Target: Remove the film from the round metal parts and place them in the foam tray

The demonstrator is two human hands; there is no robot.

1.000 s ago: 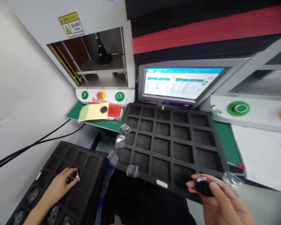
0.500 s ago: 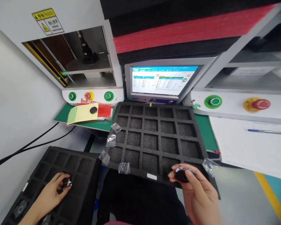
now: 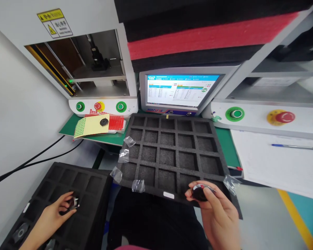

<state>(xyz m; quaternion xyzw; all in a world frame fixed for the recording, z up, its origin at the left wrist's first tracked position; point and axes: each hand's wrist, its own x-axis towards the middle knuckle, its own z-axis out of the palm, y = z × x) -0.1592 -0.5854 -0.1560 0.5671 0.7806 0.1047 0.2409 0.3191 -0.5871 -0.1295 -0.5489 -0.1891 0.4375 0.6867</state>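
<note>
My left hand [image 3: 59, 213] is over the left foam tray [image 3: 90, 208], its fingers closed around a small round part [image 3: 73, 202] with a shiny metal edge. Much of that part is hidden by the fingers. In front of the middle foam tray's [image 3: 156, 191] near right corner, my right hand [image 3: 216, 208] pinches a round black part [image 3: 199, 192] with a silvery rim and a bit of red on it. Several similar grey parts, one of them a disc part [image 3: 21, 232], lie in pockets at the left tray's near end.
A monitor [image 3: 181, 88] stands behind the middle tray, between two machines with green and red buttons. Sticker sheets [image 3: 91, 125] with a black disc [image 3: 103, 122] lie at left. A pen [image 3: 294, 146] rests on paper [image 3: 263, 166] at right. Black cables [image 3: 41, 152] hang at left.
My right hand has shifted slightly left with the round black part. My left hand stays over the left tray, its fingers slightly shifted around the small part.
</note>
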